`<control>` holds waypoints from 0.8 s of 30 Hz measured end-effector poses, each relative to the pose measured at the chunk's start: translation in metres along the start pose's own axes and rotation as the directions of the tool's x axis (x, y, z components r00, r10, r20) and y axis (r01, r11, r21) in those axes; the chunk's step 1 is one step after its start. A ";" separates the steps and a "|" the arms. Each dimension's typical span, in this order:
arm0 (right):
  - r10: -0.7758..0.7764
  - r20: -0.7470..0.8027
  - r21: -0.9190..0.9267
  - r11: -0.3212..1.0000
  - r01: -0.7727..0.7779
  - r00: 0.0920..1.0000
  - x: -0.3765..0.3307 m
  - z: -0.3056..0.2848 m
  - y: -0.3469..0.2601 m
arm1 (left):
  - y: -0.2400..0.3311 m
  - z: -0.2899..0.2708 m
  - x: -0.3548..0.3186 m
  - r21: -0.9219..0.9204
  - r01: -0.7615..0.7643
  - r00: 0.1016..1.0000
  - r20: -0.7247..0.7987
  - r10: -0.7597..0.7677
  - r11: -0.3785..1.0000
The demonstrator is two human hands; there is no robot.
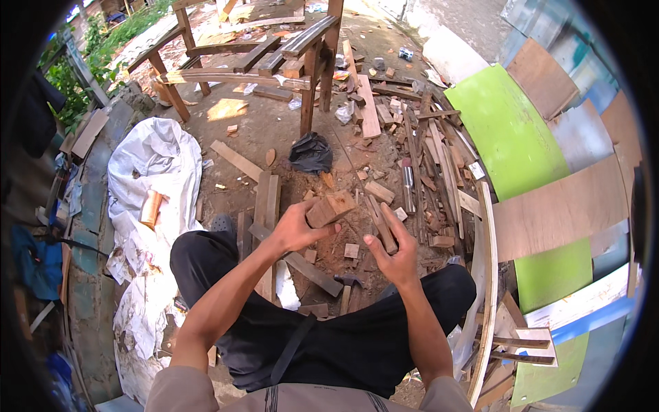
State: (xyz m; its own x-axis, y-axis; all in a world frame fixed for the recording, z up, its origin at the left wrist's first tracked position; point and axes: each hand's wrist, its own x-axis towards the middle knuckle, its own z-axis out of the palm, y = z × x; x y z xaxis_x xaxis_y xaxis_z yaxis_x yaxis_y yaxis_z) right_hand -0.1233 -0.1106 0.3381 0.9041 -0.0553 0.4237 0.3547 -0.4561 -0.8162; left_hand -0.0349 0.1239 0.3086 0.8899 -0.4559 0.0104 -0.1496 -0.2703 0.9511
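In front of my lap, my left hand grips a short squared wooden block from its left side, thumb underneath. To the right, my right hand is closed around a narrow brown wooden handle of a tool. A thin dark line stretches up and away from that handle; I cannot tell whether it is the tool's blade. Block and handle are close together, with a small gap between them. A hammer lies on the ground below, between my bent legs.
Wooden strips and offcuts are heaped at the right. A wooden chair frame stands ahead, near a black plastic bag. White sacking with a brown cylinder lies left. Green and brown panels line the right side.
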 end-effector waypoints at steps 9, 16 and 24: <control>-0.298 0.058 -0.115 0.946 0.303 0.953 -0.010 -0.007 -0.025 | -0.025 -0.043 0.028 0.217 -0.092 0.939 -0.307 0.157 0.972; -0.444 0.173 -0.138 0.873 0.468 0.879 -0.017 -0.014 -0.027 | -0.041 -0.056 0.034 0.253 0.033 0.940 -0.338 0.056 0.967; -0.398 0.215 -0.127 0.894 0.429 0.892 -0.025 -0.021 -0.036 | -0.050 -0.059 0.033 0.219 0.020 0.897 -0.435 0.079 0.976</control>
State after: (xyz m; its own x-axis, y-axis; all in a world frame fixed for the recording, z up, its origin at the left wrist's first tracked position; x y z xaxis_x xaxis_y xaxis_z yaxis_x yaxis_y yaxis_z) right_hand -0.1636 -0.1117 0.3648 0.7165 0.3234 0.6181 0.6752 -0.5441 -0.4981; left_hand 0.0276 0.1719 0.2791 0.9738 -0.0619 0.2188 -0.2224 -0.4584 0.8605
